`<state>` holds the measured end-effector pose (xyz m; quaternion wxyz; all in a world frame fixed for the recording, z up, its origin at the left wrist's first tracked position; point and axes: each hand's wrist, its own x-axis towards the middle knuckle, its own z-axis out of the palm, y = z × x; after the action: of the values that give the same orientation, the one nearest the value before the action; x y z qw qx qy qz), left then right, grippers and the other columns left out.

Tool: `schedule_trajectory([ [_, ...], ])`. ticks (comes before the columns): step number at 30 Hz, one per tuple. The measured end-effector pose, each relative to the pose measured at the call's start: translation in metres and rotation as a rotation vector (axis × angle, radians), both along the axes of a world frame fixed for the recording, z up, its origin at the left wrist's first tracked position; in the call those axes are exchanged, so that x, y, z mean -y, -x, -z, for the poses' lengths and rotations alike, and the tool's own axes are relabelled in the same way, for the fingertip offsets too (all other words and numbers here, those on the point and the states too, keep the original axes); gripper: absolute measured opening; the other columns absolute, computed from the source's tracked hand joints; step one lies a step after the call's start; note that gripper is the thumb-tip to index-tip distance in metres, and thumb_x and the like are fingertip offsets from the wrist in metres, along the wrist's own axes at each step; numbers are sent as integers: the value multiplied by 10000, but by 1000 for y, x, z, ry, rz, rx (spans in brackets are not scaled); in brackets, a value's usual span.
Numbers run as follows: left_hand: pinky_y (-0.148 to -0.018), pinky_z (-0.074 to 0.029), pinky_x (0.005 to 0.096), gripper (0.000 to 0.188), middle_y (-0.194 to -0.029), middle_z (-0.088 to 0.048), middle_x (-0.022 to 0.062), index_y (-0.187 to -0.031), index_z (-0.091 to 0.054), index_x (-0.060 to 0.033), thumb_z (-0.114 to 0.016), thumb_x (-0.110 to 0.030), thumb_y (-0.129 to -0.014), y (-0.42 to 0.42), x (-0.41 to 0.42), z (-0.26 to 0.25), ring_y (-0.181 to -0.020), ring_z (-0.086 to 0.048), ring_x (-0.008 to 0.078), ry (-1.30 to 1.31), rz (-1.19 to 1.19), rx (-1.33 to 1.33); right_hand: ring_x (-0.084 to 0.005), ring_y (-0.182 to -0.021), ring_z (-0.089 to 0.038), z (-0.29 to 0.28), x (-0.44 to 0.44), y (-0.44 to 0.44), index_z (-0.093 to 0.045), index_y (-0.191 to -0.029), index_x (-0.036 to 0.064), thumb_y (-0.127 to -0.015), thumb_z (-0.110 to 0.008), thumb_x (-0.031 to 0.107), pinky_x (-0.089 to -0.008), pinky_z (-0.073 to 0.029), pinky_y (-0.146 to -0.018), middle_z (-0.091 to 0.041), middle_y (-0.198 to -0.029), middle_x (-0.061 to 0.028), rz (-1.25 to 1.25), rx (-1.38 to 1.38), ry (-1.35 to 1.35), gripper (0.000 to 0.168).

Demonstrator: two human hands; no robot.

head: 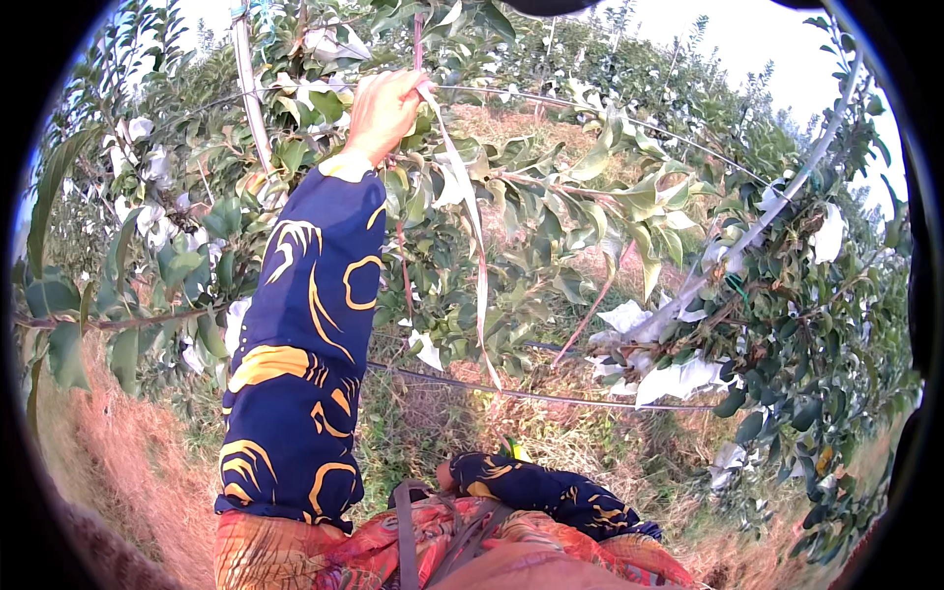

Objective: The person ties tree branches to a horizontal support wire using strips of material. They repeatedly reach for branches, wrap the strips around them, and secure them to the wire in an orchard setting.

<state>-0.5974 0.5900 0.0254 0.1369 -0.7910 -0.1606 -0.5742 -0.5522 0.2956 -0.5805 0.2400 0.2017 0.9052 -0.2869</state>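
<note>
My left hand (387,110) is raised at the upper middle, closed around a pale pinkish strip of tape (472,199) beside a trellis wire (531,96). The strip's loose end hangs well below the hand. Above the fist a pink strip (418,44) runs upward; whether it is the same piece is hidden. A leafy branch (560,188) reaches to the right just below the hand. Low at my waist, only a small part of my right hand (445,476) shows past its dark patterned sleeve, near a dark pouch (409,493). Its fingers are hidden.
A pale pole (253,96) rises on the left and a slanting one (782,184) on the right. White bags or wrappings (678,380) hang among the leaves. A lower wire (531,396) crosses at knee height. A yellow-green object (518,450) shows beyond my right sleeve.
</note>
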Motion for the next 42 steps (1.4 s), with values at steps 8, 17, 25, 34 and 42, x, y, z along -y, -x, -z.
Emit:
schedule_trajectory([
  [8, -684, -414, 378, 119, -755, -599, 86, -881, -630, -88, -544, -109, -802, 12, 2, -1, -752, -573, 302, 9, -10, -9, -212, -590, -580, -140, 15, -26, -666, -891, 63, -807, -521, 170, -342, -447, -517, -662, -789, -91, 660, -279, 547, 200],
  [17, -729, -382, 382, 111, -760, -608, 39, -866, -617, -124, -526, -157, -811, 8, 0, -1, -793, -563, 267, 22, -36, 6, -37, -489, -446, -244, 47, -40, -330, -1356, 45, -890, -563, 217, -156, -333, -363, -608, -1011, -103, 905, -1171, 1659, 549],
  [25, -709, -402, 386, 124, -782, -612, 59, -888, -630, -121, -543, -158, -808, 6, 2, 1, -792, -567, 284, -26, -44, 13, -130, -746, -529, -399, 51, -54, -444, -1248, 22, -785, -691, 189, -237, -414, -677, -600, -893, -70, 927, -1451, 1162, 551],
  [34, -726, -366, 373, 101, -789, -624, 21, -845, -630, -130, -551, -138, -782, 7, -3, 9, -780, -561, 248, -80, -11, 81, -65, -820, -474, -600, 39, -59, -411, -1266, 55, -797, -684, 174, -196, -380, -706, -511, -955, -5, 1000, -1252, 10, 555],
  [42, -711, -354, 362, 80, -766, -603, 19, -832, -616, -132, -562, -125, -773, 5, 4, 3, -785, -553, 232, -68, 25, 89, -75, -609, -429, -692, -24, -55, -581, -998, 43, -807, -674, 335, -235, -372, -559, -509, -652, -5, 1195, -163, -772, 361],
])
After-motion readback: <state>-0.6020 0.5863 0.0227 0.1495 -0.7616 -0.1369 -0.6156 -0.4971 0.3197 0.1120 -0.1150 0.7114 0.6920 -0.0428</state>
